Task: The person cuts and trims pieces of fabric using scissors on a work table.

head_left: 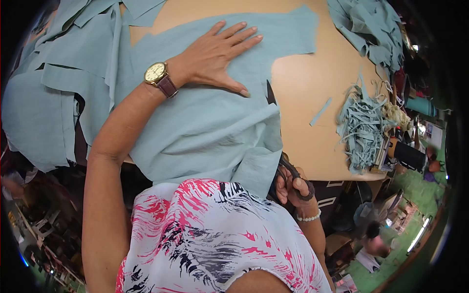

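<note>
My left hand point(212, 56) lies flat with its fingers spread on a light blue-green cloth point(205, 122) on the table. A watch with a brown strap point(161, 79) is on that wrist. The cloth hangs in folds over the front edge against my patterned top. My right hand point(294, 190) is closed around the dark handles of scissors point(298, 181) at the table's front edge, right of the cloth. The scissor blades are mostly hidden by the cloth; a dark pointed tip point(270, 93) shows at the cloth's right edge.
More blue-green cloth point(49, 107) is piled at the left. On the table point(303, 136) at the right lie a heap of thin strips point(361, 127), a loose strip point(320, 112) and another fabric pile point(369, 31). Another person point(376, 244) is at the lower right.
</note>
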`<control>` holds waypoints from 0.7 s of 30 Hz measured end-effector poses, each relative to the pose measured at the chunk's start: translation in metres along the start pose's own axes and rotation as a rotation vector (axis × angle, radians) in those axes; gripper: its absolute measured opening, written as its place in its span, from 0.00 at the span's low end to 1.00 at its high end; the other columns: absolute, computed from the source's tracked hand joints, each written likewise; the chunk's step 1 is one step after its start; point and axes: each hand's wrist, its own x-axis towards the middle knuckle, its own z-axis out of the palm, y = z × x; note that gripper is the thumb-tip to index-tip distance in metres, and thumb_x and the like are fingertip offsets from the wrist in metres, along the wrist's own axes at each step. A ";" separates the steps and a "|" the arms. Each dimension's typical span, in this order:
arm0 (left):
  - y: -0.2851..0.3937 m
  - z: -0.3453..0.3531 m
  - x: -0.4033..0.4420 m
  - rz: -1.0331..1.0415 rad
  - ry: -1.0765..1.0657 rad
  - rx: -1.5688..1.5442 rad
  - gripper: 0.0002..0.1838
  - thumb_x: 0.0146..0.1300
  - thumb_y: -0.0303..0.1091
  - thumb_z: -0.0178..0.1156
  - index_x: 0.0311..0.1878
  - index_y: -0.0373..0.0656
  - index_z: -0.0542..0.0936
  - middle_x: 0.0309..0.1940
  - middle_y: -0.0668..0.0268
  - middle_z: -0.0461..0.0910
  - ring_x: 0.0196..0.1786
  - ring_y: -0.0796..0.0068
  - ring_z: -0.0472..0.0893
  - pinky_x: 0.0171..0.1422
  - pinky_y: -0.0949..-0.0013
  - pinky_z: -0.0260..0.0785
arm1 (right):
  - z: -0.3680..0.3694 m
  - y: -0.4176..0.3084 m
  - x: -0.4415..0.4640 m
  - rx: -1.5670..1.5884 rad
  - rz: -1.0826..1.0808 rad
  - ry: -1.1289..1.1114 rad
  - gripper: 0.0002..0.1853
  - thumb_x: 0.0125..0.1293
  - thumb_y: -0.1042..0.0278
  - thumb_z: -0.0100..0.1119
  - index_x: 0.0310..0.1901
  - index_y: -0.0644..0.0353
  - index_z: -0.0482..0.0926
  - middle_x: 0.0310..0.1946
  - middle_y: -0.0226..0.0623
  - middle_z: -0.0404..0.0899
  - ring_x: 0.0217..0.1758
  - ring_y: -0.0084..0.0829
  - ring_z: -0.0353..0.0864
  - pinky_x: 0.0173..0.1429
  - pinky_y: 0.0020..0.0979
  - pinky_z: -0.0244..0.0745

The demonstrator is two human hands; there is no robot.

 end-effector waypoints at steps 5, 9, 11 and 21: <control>0.000 0.002 0.001 0.000 0.006 -0.008 0.57 0.40 0.74 0.57 0.69 0.47 0.53 0.68 0.58 0.51 0.71 0.60 0.48 0.73 0.51 0.36 | 0.006 -0.006 0.002 -0.072 0.012 0.038 0.22 0.53 0.51 0.60 0.24 0.67 0.70 0.13 0.32 0.66 0.13 0.24 0.68 0.19 0.23 0.64; 0.000 -0.001 0.001 0.000 0.015 -0.022 0.57 0.40 0.72 0.58 0.68 0.46 0.53 0.68 0.58 0.52 0.71 0.60 0.49 0.73 0.51 0.37 | 0.010 -0.014 0.013 -0.123 0.007 0.057 0.21 0.55 0.52 0.59 0.23 0.65 0.69 0.13 0.31 0.65 0.13 0.22 0.67 0.19 0.22 0.64; 0.000 -0.002 0.000 -0.001 0.017 -0.028 0.57 0.40 0.72 0.58 0.68 0.46 0.53 0.68 0.58 0.52 0.71 0.60 0.49 0.73 0.52 0.37 | 0.012 -0.016 0.017 -0.132 0.009 0.061 0.21 0.56 0.53 0.59 0.23 0.65 0.69 0.13 0.30 0.65 0.13 0.22 0.67 0.19 0.22 0.63; -0.001 0.005 -0.001 0.002 0.086 -0.024 0.57 0.40 0.74 0.56 0.67 0.43 0.56 0.66 0.56 0.56 0.69 0.58 0.53 0.73 0.52 0.40 | 0.022 -0.006 0.019 -0.037 0.008 0.141 0.20 0.58 0.54 0.58 0.24 0.64 0.68 0.13 0.30 0.63 0.13 0.21 0.64 0.18 0.22 0.60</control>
